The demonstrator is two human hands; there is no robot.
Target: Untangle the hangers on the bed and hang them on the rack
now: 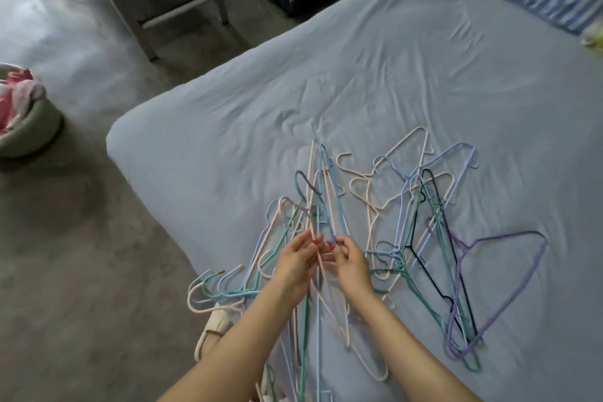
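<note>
On pale blue wrinkled bedsheet [375,81], near edge: tangled heap of thin coated-wire hangers [424,238], pink, blue, green, purple, navy. Left hand [298,258] pinches a pink wire; right hand [347,261] pinches a blue one, fingers curled.

head: worn on person's head, looks forward and down, close over bed [375,81] corner
shared: single view only
</note>
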